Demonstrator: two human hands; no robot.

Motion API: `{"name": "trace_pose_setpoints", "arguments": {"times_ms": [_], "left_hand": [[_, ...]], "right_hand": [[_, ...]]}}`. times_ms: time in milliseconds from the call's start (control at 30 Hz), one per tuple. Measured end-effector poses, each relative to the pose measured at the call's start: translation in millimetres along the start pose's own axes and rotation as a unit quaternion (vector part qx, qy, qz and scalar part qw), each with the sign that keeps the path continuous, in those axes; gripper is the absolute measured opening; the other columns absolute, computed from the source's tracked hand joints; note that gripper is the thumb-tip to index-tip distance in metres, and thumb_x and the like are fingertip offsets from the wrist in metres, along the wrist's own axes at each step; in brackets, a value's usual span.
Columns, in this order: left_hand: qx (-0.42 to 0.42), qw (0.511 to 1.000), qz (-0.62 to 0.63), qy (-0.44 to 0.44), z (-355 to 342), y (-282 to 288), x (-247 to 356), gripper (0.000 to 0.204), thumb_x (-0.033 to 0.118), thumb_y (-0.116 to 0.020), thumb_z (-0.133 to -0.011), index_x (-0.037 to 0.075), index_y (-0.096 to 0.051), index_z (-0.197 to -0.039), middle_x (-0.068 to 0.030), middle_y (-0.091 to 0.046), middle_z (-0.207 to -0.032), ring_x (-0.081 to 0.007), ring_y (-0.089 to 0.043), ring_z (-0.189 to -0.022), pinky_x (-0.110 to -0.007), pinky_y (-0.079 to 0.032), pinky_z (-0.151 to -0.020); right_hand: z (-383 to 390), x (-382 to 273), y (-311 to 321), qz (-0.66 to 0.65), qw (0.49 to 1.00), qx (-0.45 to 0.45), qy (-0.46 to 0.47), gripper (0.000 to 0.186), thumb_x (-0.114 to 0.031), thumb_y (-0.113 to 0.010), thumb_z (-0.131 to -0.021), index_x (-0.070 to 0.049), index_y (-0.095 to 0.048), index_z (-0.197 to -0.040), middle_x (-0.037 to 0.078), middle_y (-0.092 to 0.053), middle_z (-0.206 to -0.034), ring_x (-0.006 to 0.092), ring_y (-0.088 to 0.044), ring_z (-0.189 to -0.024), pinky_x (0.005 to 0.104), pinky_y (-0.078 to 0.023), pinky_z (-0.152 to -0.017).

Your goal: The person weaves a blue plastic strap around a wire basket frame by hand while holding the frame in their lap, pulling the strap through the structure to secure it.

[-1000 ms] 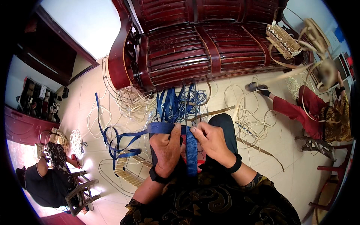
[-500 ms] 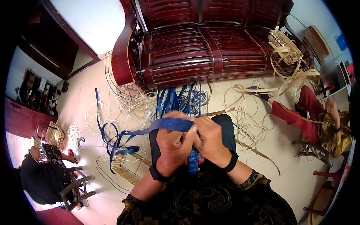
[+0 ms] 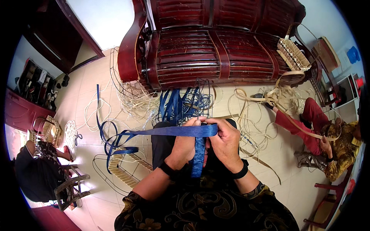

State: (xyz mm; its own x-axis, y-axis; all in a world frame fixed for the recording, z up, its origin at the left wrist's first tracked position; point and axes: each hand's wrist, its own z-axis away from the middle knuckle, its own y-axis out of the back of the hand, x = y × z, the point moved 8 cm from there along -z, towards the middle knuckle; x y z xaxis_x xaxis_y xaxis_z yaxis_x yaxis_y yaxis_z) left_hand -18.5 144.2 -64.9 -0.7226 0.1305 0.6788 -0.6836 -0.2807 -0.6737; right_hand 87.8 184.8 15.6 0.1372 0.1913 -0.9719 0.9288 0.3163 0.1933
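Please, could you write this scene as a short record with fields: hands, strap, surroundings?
Left hand: partly covered by blue strap, beside blue-wrapped piece; grip unclear
Right hand: pinching blue strap at its bend
Blue strap: runs leftward into loose loops
Bench: dark red, wooden, ahead
Basket: pale, at bench's right end
Right side: co-worker's hand at tan strip

Dark red, glossy slatted settee (image 3: 189, 54) across the top of the frame, above pale tiled floor (image 3: 84, 86) with thin joint lines. At upper left, white wall (image 3: 96, 23) beside dark-framed doorway (image 3: 48, 36); lower at the left, shoe rack (image 3: 35, 87), maroon panel (image 3: 24, 109) and bright white light (image 3: 12, 140). At upper right, pale bluish wall (image 3: 325, 27); at far right, white shelving (image 3: 350, 96); at lower right, red-brown wooden chair (image 3: 331, 187).
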Motion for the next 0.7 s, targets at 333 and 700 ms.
{"name": "trace_pose_setpoints", "arguments": {"times_ms": [333, 700], "left_hand": [[0.067, 0.997, 0.036, 0.015, 0.2, 3.4, -3.5, 0.026, 0.013, -0.038, -0.104, -0.001, -0.058, -0.115, -0.0115, -0.065, -0.110, -0.0181, -0.064, -0.099, -0.031, -0.050, -0.091], [0.097, 0.994, 0.034, 0.024, -1.1, 20.6, -13.3, 0.023, 0.027, -0.052, -0.101, 0.008, -0.060, -0.111, -0.0064, -0.065, -0.098, -0.0171, -0.063, -0.077, -0.034, -0.054, -0.063]], "right_hand": [[-9.1, 0.5, -8.7, 0.060, 0.997, 0.043, -0.030, 0.020, -0.004, -0.066, -0.080, 0.000, -0.066, -0.100, 0.008, -0.064, -0.075, 0.0096, -0.056, -0.060, 0.0256, -0.046, -0.056], [-4.6, -10.8, -14.9, 0.061, 0.997, 0.037, 0.038, 0.021, 0.002, -0.056, -0.086, 0.000, -0.064, -0.105, 0.011, -0.065, -0.082, 0.0132, -0.060, -0.061, 0.0270, -0.048, -0.056]]}}
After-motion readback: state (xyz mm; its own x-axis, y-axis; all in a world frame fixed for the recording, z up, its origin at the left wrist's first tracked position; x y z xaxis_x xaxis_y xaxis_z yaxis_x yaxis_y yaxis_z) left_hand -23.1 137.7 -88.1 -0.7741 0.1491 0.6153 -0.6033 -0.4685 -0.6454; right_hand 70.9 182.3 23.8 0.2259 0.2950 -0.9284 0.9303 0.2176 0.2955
